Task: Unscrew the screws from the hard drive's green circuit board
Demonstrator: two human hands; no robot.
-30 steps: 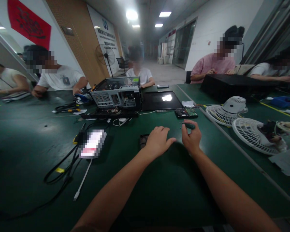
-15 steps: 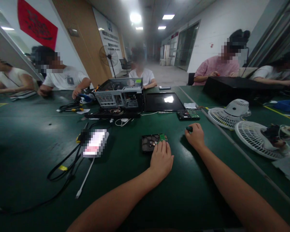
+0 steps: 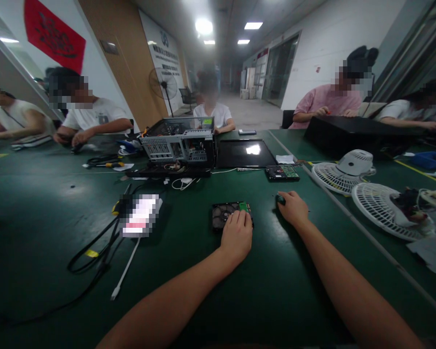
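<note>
A hard drive (image 3: 227,213) lies on the green table (image 3: 269,291), its underside up with a small green circuit board showing. My left hand (image 3: 237,236) rests on its near right corner with the fingers curled over the edge. To the right, my right hand (image 3: 293,207) lies closed around a small dark green-handled tool (image 3: 280,198), apparently a screwdriver, whose end sticks out at the thumb side.
An open computer case (image 3: 178,144) and a dark flat panel (image 3: 244,153) stand behind. A second drive (image 3: 282,172) lies near them. White fan parts (image 3: 343,172) sit to the right, cables (image 3: 94,252) and a phone (image 3: 140,214) to the left. Several people sit around the table.
My left hand drew back off the drive, uncovering it, then settled on its near corner. My right hand with the tool lowered onto the table.
</note>
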